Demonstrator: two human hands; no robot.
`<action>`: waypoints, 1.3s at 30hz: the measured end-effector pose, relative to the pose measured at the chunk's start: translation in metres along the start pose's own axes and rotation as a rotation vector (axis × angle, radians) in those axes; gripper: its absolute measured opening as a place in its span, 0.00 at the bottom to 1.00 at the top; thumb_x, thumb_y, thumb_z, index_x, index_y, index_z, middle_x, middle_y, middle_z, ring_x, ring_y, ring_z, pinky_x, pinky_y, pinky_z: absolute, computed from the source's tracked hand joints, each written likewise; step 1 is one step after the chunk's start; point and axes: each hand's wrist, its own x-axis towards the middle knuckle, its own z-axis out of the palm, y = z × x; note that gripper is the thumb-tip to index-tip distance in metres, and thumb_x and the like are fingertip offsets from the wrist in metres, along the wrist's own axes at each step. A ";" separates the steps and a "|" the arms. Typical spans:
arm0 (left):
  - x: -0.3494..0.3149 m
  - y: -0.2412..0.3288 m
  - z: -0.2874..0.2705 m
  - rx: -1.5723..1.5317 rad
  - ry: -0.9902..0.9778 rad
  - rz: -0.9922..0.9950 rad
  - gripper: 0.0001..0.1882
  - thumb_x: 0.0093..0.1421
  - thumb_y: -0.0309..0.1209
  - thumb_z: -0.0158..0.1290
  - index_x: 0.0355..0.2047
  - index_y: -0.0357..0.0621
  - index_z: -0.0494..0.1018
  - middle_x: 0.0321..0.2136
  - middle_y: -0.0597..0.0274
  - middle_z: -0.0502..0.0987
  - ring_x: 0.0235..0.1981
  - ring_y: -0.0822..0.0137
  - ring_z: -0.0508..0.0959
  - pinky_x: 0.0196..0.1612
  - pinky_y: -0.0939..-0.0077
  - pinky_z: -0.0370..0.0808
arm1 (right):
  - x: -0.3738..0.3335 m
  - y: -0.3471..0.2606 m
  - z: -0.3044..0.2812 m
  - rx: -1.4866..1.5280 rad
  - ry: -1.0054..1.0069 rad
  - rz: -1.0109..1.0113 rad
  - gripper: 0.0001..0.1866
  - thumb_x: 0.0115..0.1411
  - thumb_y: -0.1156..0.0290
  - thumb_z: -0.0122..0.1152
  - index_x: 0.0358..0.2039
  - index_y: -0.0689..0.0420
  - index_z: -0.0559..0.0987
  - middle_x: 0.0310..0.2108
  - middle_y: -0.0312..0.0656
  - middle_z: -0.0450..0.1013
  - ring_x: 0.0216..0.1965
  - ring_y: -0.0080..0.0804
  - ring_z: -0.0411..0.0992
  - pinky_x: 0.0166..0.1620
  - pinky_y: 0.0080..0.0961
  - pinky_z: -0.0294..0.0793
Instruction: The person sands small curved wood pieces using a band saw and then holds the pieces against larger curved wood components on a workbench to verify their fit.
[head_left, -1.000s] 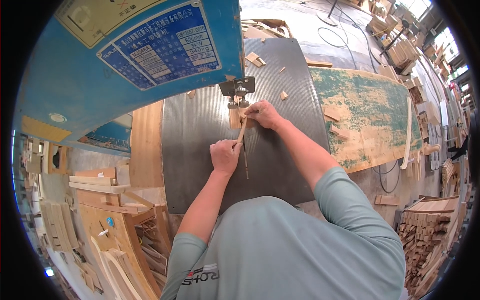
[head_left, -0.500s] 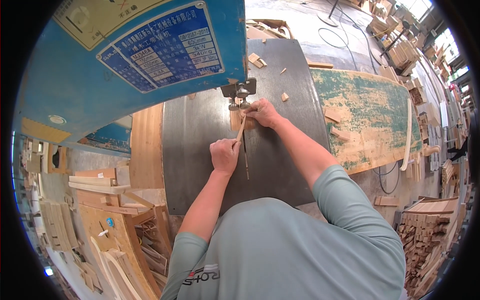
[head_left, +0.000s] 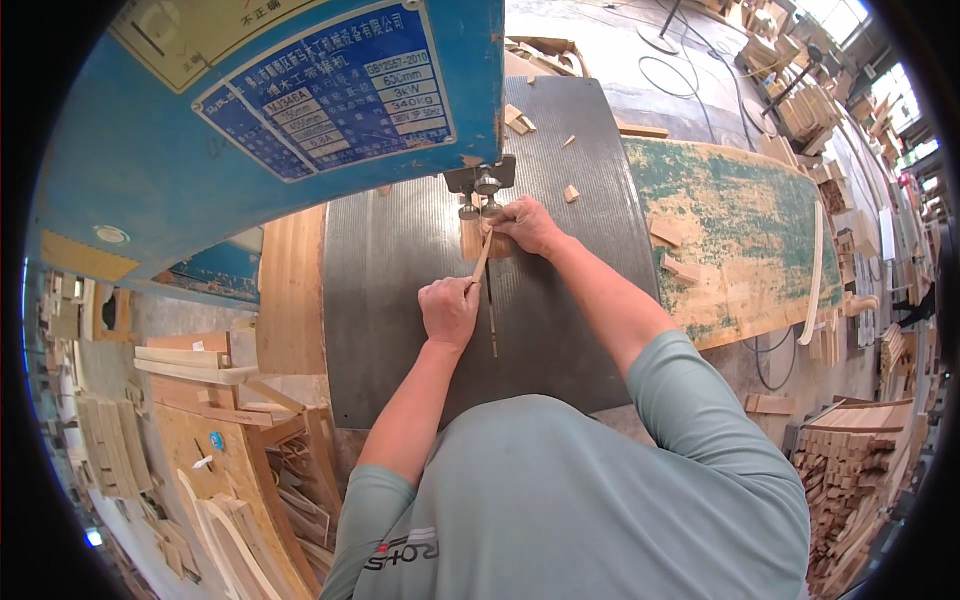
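Observation:
A slim wooden strip (head_left: 481, 264) slants over the dark metal table (head_left: 390, 300) of a blue bandsaw (head_left: 150, 220). My left hand (head_left: 449, 312) is closed around its near end. At the far end, my right hand (head_left: 529, 227) pinches the strip with bent fingers, close to the saw's metal blade guides (head_left: 483, 200). The blade itself is hard to make out behind the strip and guides. A pale piece of wood (head_left: 470, 242) lies on the table below the guides, partly hidden by my right hand and the strip. From the strip toward me runs a narrow slot (head_left: 494, 335).
Small offcuts (head_left: 518, 120) lie on the far part of the saw table. To the right stands a worn green board (head_left: 740, 230) with wood blocks on it. A wooden cart with curved pieces (head_left: 225, 440) is at the left, and stacked wood (head_left: 850, 480) at the lower right.
Both hands and the strip hold almost the same place. The saw body and surroundings have shifted slightly in the picture.

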 end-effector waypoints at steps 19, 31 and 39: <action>0.004 0.000 0.005 -0.054 0.030 -0.001 0.06 0.50 0.29 0.64 0.22 0.40 0.79 0.21 0.54 0.79 0.26 0.51 0.79 0.32 0.55 0.72 | 0.014 0.022 0.013 0.121 -0.015 -0.012 0.06 0.54 0.69 0.73 0.32 0.55 0.87 0.30 0.47 0.81 0.31 0.38 0.80 0.39 0.31 0.77; 0.004 -0.007 0.013 -0.051 0.011 -0.020 0.05 0.52 0.30 0.62 0.23 0.45 0.79 0.21 0.58 0.79 0.28 0.55 0.78 0.37 0.57 0.68 | 0.018 0.016 0.009 0.018 -0.011 -0.011 0.07 0.53 0.67 0.73 0.31 0.55 0.86 0.27 0.48 0.79 0.28 0.40 0.77 0.36 0.34 0.76; 0.009 -0.005 0.016 -0.078 0.022 0.005 0.05 0.51 0.29 0.63 0.22 0.42 0.79 0.21 0.56 0.79 0.26 0.53 0.78 0.35 0.56 0.70 | 0.025 0.014 0.002 0.005 -0.073 0.018 0.07 0.53 0.67 0.73 0.30 0.56 0.85 0.27 0.49 0.78 0.28 0.43 0.76 0.36 0.36 0.76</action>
